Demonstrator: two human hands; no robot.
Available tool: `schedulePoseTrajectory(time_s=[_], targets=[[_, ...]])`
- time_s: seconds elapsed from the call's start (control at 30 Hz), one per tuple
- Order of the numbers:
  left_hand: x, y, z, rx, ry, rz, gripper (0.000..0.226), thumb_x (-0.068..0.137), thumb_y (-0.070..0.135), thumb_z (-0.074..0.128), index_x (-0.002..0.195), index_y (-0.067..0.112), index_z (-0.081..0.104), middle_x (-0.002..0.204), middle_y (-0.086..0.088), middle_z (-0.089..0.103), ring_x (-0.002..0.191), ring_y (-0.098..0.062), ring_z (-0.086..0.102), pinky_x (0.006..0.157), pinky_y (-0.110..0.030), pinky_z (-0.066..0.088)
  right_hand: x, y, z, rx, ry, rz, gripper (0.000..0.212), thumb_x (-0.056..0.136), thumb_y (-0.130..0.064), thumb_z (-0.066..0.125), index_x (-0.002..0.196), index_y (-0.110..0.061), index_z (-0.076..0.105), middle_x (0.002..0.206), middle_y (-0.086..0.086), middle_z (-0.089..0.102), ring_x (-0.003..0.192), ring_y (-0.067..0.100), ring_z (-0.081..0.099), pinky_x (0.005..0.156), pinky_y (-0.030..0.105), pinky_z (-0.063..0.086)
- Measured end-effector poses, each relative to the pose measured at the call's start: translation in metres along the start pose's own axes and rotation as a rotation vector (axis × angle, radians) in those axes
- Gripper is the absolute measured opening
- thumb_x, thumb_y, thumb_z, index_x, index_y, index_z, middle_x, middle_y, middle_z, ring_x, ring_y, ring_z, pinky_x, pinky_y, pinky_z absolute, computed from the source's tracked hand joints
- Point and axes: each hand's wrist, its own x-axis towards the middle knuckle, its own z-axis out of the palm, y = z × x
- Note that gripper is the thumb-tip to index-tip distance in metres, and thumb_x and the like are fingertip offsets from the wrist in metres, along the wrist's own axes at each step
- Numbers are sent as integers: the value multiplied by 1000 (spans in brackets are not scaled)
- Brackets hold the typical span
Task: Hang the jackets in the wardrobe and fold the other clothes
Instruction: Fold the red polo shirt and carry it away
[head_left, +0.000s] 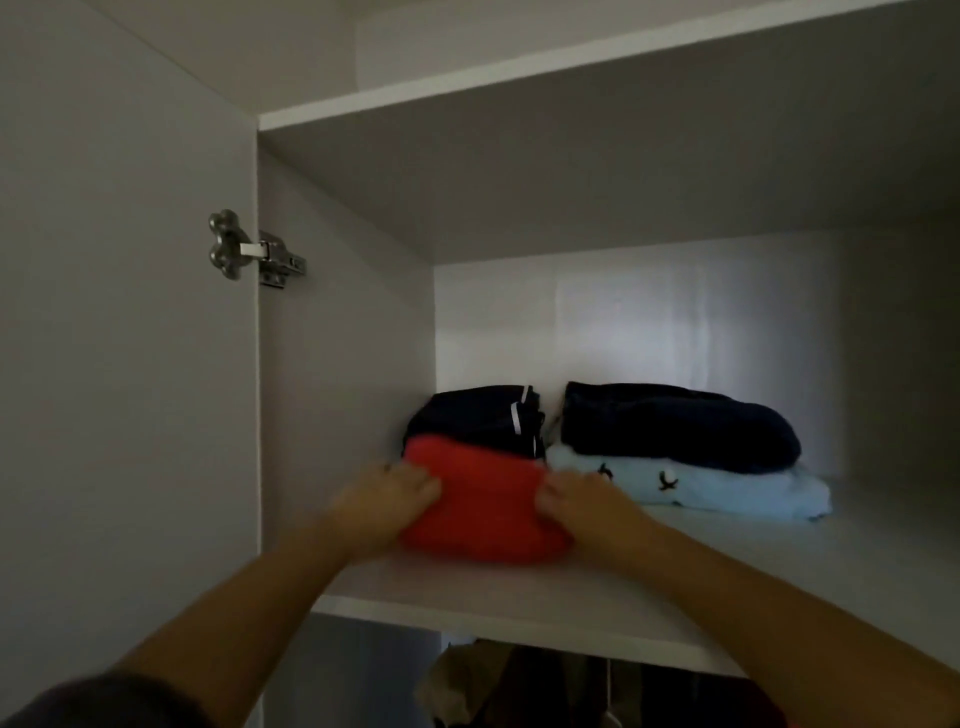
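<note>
Four garments (675, 421), seemingly; two hands (387, 499) (576, 496) grip red one (483, 499).

One wide-angle camera, worn on the person's head, looks forward into the open white laminate wardrobe (675, 322) and faces its pale back wall. It sits above the white wardrobe shelf (519, 597) (top face showing) and below the upper white board (519, 171), whose underside shows. It is close: two bare forearms (223, 623) enter from the bottom edge, and the open white door (104, 338) fills the left.
</note>
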Motion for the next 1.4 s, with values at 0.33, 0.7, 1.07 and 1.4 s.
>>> schedulePoseTrajectory(time_s=[0.33, 0.7, 1.07, 1.4], targets=[[34, 12, 5, -519, 255, -133, 47, 95, 21, 42, 140, 10, 41, 147, -7, 38, 136, -19, 34, 112, -25, 20, 48, -13, -4, 733, -64, 107, 41, 101, -26, 37, 140, -15, 39, 134, -5, 45, 120, 5, 45, 96, 10, 28], [66, -4, 95, -656, -237, -402, 59, 101, 47, 20, 152, 18, 12, 157, -8, 17, 141, -22, 24, 114, -33, 21, 116, -35, 73, 524, -554, 240, 68, 99, -55, 13, 152, -18, -7, 159, 8, -12, 147, 29, -9, 119, 47, -2], [78, -33, 130, -617, -112, -456, 51, 103, 40, 23, 141, 9, 36, 148, -10, 35, 134, -18, 34, 113, -26, 18, 131, -46, 86, 648, -394, 306, 61, 100, -54, 16, 153, -25, 8, 161, 3, 2, 147, 24, 0, 119, 46, 0], [-26, -24, 46, -606, -164, -574, 65, 96, 35, 47, 146, 5, 17, 147, -14, 32, 133, -27, 39, 104, -31, 34, 37, -90, -3, 737, -365, 317, 63, 100, -54, 23, 153, -24, 8, 160, 2, 5, 147, 22, 6, 120, 40, 6]])
